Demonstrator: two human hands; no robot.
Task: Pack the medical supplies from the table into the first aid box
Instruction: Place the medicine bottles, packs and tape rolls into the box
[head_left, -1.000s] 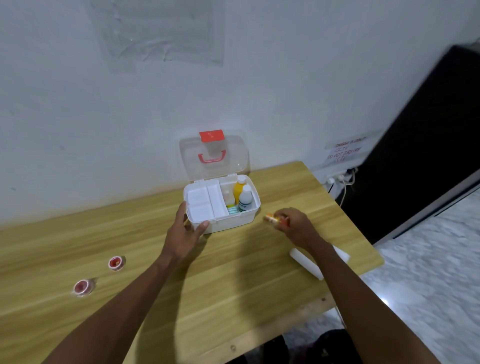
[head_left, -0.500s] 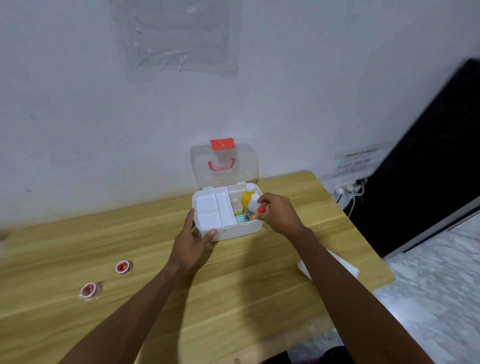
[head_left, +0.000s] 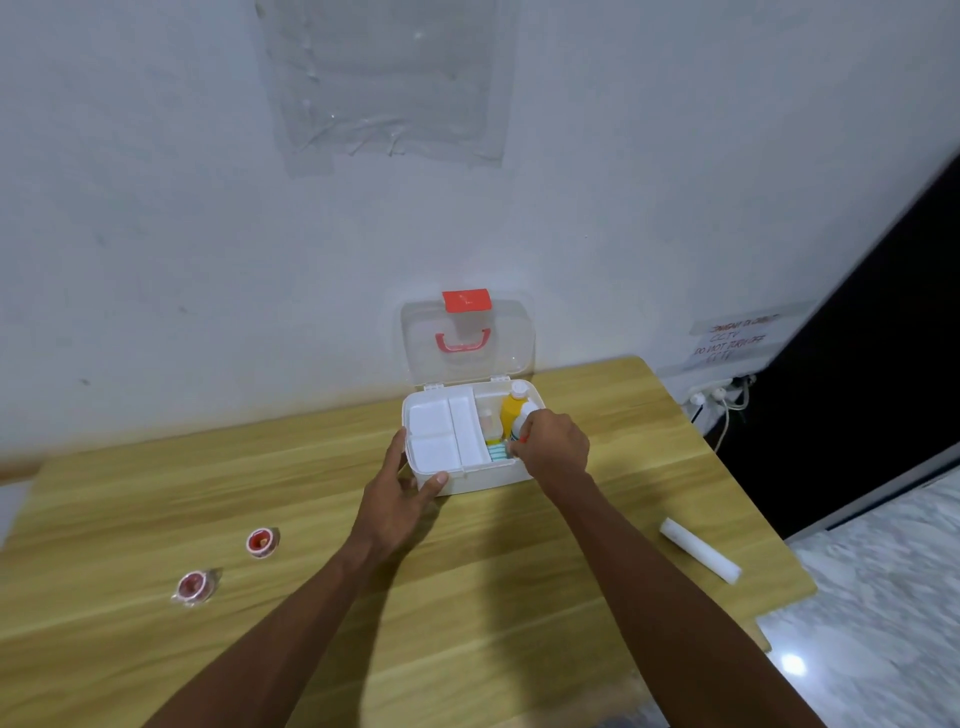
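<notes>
Left hand (head_left: 400, 491) gripping box (head_left: 467, 480) edge

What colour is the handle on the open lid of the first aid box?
Red. The handle shows best in the head view, on the clear lid.

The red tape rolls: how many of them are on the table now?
2. One roll lies on the table to the left of the left arm; the other roll lies further left and nearer. More may be hidden in the box.
</notes>
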